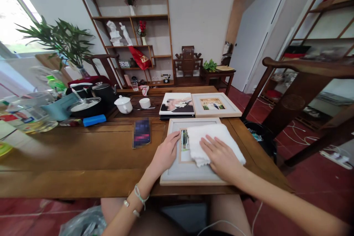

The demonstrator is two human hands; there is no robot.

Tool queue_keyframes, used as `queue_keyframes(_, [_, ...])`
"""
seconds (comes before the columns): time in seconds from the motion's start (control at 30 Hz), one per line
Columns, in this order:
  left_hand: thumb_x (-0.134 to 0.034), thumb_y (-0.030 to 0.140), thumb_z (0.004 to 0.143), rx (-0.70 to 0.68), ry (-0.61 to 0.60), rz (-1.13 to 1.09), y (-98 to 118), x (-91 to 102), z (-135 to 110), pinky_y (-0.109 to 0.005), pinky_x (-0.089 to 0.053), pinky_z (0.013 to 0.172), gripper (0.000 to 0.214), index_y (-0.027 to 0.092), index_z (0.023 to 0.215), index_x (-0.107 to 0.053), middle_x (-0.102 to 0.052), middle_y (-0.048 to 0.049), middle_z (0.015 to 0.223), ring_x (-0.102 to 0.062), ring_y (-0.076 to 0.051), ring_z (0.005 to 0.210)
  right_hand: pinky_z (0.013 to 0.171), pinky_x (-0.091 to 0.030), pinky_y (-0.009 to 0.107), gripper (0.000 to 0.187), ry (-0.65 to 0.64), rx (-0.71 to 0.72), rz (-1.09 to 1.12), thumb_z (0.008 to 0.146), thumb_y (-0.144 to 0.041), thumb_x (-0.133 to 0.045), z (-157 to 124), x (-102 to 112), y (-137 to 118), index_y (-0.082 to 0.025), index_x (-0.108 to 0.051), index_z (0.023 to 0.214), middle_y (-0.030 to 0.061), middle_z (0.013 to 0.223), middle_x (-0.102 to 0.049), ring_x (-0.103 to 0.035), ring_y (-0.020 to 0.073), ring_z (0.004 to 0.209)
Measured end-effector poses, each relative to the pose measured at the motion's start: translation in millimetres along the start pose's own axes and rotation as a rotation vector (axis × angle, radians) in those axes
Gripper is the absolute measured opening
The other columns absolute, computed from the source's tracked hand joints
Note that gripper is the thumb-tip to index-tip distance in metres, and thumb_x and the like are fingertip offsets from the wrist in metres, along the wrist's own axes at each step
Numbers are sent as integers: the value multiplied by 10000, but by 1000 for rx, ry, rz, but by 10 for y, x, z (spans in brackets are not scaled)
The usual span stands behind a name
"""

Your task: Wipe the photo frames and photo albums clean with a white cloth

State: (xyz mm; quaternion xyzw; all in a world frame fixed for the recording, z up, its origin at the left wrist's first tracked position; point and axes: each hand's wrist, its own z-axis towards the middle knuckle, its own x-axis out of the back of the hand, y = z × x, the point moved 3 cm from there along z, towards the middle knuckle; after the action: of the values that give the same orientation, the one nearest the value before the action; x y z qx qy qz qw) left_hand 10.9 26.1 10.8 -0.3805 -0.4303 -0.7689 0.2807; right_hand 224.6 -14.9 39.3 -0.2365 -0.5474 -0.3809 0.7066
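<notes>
While the right hand [221, 156] is pressing flat, fingers spread, on the white cloth [212, 142] at lower centre, the left hand [166, 153] is resting open, bracing the picture frame [188, 175]; light, even strokes probably work best.

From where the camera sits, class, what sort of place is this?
Probably a home sitting or tea room. A wooden table carries a teapot and kettle; open shelves hold figurines and flowers; a carved chair stands by the wall.

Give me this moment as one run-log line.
left hand: flat on picture frame edge | right hand: pressing white cloth on frame glass | frame: flat on wooden table
</notes>
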Motion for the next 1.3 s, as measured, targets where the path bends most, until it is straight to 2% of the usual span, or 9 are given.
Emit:
queue_keyframes(0.13, [-355,101,921,-9,0,-7,12,14,0,-411,-397,1113,433,166,1305,-545,-485,-91,1430,-448,-219,1327,1060,-406,455,645,44,-227,71,733,-34,-436,384,11,494,-113,-488,1371,148,1414,-522,-483,285,1305])
queue_keyframes(0.23, [-353,99,923,-12,-7,-7,21,24,-1,-410,-394,1114,435,170,1310,-540,-481,-88,1434,-443,-217,1329,1061,-399,422,627,87,-339,87,774,-67,-430,629,17,666,-103,-447,1400,154,1430,-502,-494,291,1292])
queue_keyframes(0.43, [-361,99,921,-9,2,-2,6,13,-2,-408,-400,1110,427,176,1298,-546,-487,-86,1426,-449,-215,1323,1137,-259,513,640,-75,-204,53,778,-49,-453,740,-73,356,-97,-430,1416,135,1476,-451,-291,331,1417])
queue_keyframes(0.73, [-363,99,923,-2,-1,-8,25,19,-1,-400,-388,1117,420,170,1292,-551,-490,-89,1425,-454,-214,1321,1076,-386,526,646,-278,-22,74,746,-85,-486,-50,273,-369,-90,-474,1392,140,1423,-513,-399,369,1352])
queue_keyframes(0.83, [-367,106,928,6,0,-7,21,24,-5,-393,-377,1126,416,180,1295,-549,-491,-78,1423,-452,-209,1321,1006,-468,501,634,-198,58,62,728,-135,-516,-319,371,-568,-116,-517,1361,127,1378,-561,-485,361,1289])
queue_keyframes(0.97, [-363,110,935,-8,-13,-28,1,10,-6,-404,-386,1118,409,165,1298,-543,-476,-90,1433,-444,-213,1325,961,-495,500,597,49,197,11,737,-205,-531,-524,398,-771,-124,-546,1328,124,1355,-583,-528,368,1242])
queue_keyframes(1.03, [-365,108,934,-13,-15,-37,-3,9,-6,-407,-392,1113,411,175,1300,-541,-474,-89,1436,-444,-213,1324,979,-475,517,588,101,201,-18,743,-185,-525,-521,345,-784,-121,-541,1328,128,1359,-580,-508,372,1261])
queue_keyframes(1.13, [-368,106,931,-9,-15,-27,0,14,-7,-409,-382,1120,417,175,1304,-539,-482,-88,1430,-445,-216,1324,1039,-421,520,590,73,143,-20,754,-114,-498,-374,214,-657,-115,-522,1344,134,1388,-553,-455,356,1314])
queue_keyframes(1.3, [-357,121,941,-21,1,-9,7,20,-2,-408,-384,1120,404,173,1297,-542,-483,-89,1427,-446,-215,1324,1118,-302,541,626,-92,-37,38,747,-41,-460,117,19,-139,-78,-488,1371,166,1435,-493,-365,339,1379])
